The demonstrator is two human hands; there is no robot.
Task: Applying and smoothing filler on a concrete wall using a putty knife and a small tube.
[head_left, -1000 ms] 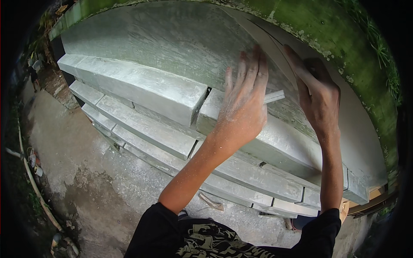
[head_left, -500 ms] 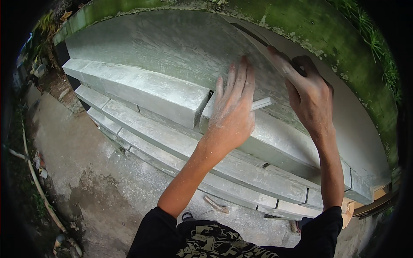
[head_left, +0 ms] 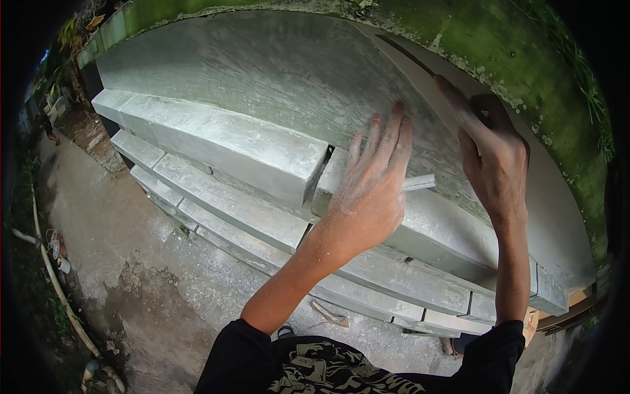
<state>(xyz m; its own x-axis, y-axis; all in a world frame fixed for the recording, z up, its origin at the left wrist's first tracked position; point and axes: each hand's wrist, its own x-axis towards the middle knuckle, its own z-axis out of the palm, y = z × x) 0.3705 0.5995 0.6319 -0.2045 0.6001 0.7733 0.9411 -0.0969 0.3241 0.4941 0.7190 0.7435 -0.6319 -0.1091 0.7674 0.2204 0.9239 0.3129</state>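
My left hand [head_left: 374, 180], dusted white, has its fingers stretched over a large grey board [head_left: 282, 72]. Its thumb is tucked out of sight. A short pale grey stick [head_left: 420, 182] pokes out from under the thumb side and appears pinned against the palm. At the right, my right hand [head_left: 493, 161] is curled with the index finger straight. That finger points along a thin dark strip [head_left: 403, 52] by the board's far slanting edge. The strip seems held in this hand, though the grip is hidden. Below my left hand lies a row of pale grey blocks [head_left: 216, 144].
A mossy green wall [head_left: 453, 33] curves behind the board. More blocks [head_left: 223, 194] form stepped rows below. On the concrete ground [head_left: 131, 249] are a wood scrap [head_left: 329, 315] and, at the left, a long pole [head_left: 56, 282]. Plants [head_left: 564, 46] hang over the right.
Both hands have shifted right, the left also slightly nearer. The pale stick and the dark strip have shifted along with them. The view itself has moved a little.
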